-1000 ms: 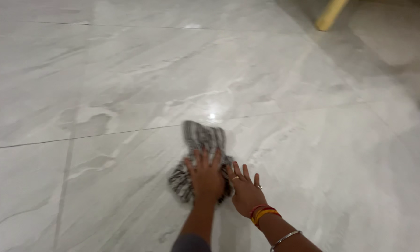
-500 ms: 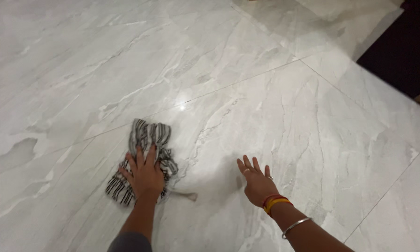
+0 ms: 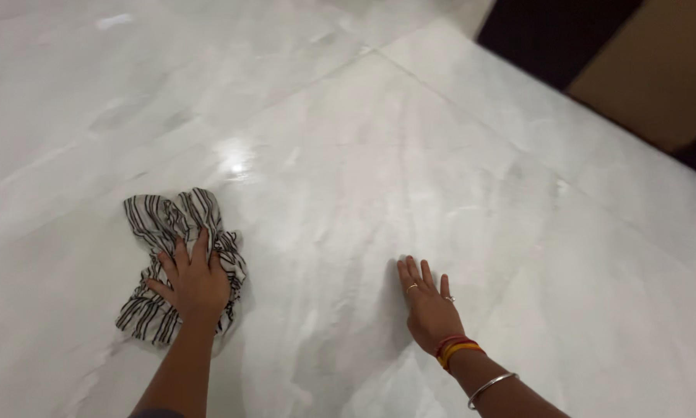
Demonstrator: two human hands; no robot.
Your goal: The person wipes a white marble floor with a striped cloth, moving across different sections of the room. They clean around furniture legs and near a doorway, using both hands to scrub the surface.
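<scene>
A crumpled black-and-white striped cloth [image 3: 156, 224] lies on the glossy grey marble floor [image 3: 348, 170] at the lower left. My left hand [image 3: 194, 280] presses flat on the cloth's near part, fingers spread over it. My right hand [image 3: 427, 306] rests palm down on the bare floor to the right, fingers apart, holding nothing. It wears rings, with red, yellow and silver bangles on the wrist.
A dark opening [image 3: 553, 35] and a tan panel [image 3: 657, 73] border the floor at the upper right. A bright light reflection [image 3: 235, 159] shines on the tiles just beyond the cloth.
My left hand has slid the cloth leftward across the floor, away from my right hand. The view has swung right, bringing the dark opening and tan panel into sight.
</scene>
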